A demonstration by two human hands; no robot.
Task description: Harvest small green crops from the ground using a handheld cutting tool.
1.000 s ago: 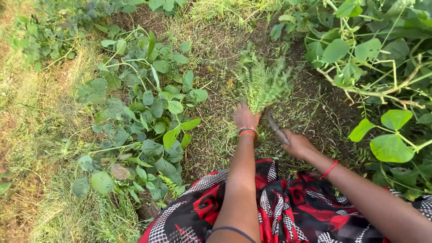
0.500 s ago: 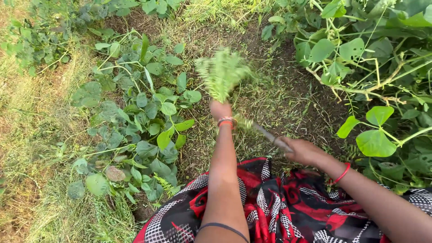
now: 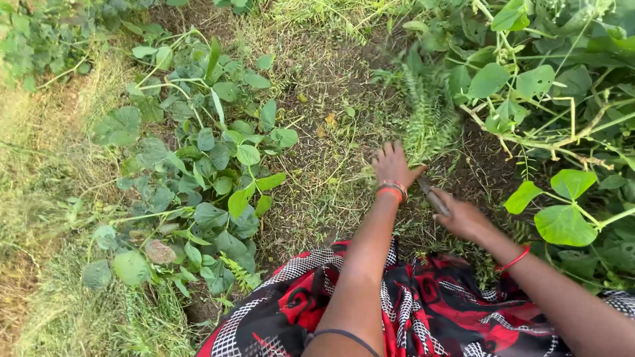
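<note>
Left hand (image 3: pixel 391 163): arm extended straight forward from the body, wrist ringed by red and pale bangles (image 3: pixel 393 190), palm down. Fingers spread slightly and curled into the base of a feathery green weed clump (image 3: pixel 428 125), gripping its lower stems.

Right hand (image 3: pixel 463 218): arm entering from the lower right, a red bangle (image 3: pixel 514 260) at the wrist. Fingers closed around the handle of a small cutting tool (image 3: pixel 433 196); its dull metal blade angles up and left toward the base of the clump, just beside the left wrist.

Weed clump: rooted in bare dark soil (image 3: pixel 331 86) between the two plant rows, directly ahead of both hands.

Surroundings: broad-leaved vine plants (image 3: pixel 198 165) at left; larger-leaved climbing plants (image 3: pixel 562 99) at right; dry grass (image 3: pixel 40 198) at far left; red, black and white patterned cloth (image 3: pixel 430 311) over the person's lap at bottom.
</note>
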